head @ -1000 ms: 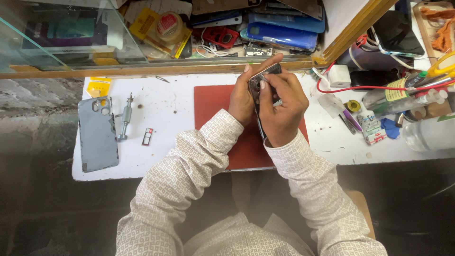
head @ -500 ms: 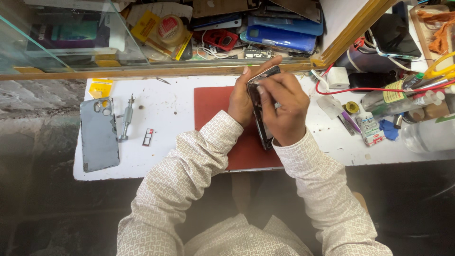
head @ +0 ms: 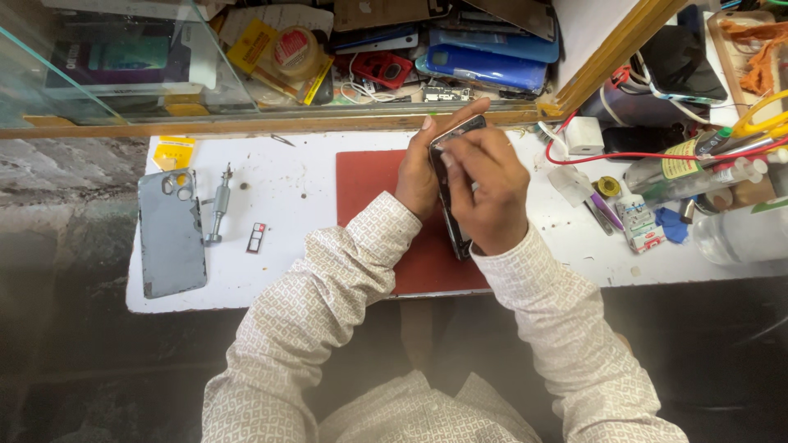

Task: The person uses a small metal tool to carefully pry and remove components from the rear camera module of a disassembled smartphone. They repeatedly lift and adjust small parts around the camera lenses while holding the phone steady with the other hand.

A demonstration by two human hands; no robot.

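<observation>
Red mat [head: 367, 190] under both hands, white worktop [head: 300, 197] around it. Dark phone [head: 453, 201] held on edge above the mat, tilted, top end toward the glass shelf. Left hand [head: 420, 176] wrapped behind it, fingers closed on the far side, thumb up along the top edge. Right hand [head: 484, 190] laid over the front, fingertips pinched at the upper part of the frame; whether a small tool sits there, cannot tell.

Best done, probably, with a steady back grip, light pressure at the seam, phone kept low over the mat, no bending of the body.

Well apart to the left: grey back cover [head: 170, 234] lying flat, small screwdriver [head: 219, 205] beside it, little card tray [head: 256, 237] near.

Yellow square packet [head: 173, 152] at the back left corner. Round tape roll with red and yellow label [head: 293, 49] on the shelf behind the glass. Green-labelled bottle [head: 685, 166] lying at the right, small white box with red print [head: 642, 230] below it, white charger block [head: 584, 134] near the red cable [head: 632, 156].
</observation>
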